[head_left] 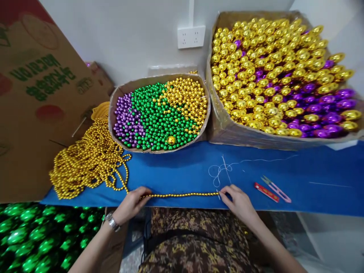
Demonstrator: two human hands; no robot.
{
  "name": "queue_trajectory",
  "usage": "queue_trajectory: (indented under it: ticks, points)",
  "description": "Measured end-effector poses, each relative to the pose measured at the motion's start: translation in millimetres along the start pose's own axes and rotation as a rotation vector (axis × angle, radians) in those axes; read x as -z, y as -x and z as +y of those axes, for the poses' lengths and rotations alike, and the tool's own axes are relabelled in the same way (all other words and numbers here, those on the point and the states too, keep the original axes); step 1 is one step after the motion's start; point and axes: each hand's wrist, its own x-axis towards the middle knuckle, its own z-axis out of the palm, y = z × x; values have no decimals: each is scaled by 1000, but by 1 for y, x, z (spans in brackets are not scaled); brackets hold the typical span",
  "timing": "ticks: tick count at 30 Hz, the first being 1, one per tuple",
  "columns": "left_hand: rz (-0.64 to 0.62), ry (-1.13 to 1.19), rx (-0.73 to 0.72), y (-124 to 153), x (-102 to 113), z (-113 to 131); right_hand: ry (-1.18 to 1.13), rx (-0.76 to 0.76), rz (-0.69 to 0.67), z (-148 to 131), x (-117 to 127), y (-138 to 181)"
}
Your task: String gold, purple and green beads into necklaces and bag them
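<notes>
A strand of small gold beads (182, 195) lies stretched straight along the front edge of the blue table (313, 178). My left hand (131, 204) pinches the strand at its left end, where it runs on into a big heap of gold bead strands (88, 163). My right hand (238, 200) pinches the right end of the strand, where a thin white thread (224, 168) curls away over the table.
A low cardboard tray (113, 99) holds purple, green and gold beads. A large box (227, 127) at the right holds big gold and purple balls. Red thread snips (271, 189) lie right of my hand. Green balls (34, 235) fill the lower left, beside leaning cardboard (36, 106).
</notes>
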Motion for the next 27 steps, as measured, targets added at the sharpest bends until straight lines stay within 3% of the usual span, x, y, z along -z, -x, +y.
queue_trajectory:
  ticks: [6, 27]
  points:
    - [46, -23, -8, 1, -3, -11, 14, 6, -17, 1, 0, -1]
    - [4, -62, 24, 2, 1, -10, -27, 58, -56, 12, -4, -3]
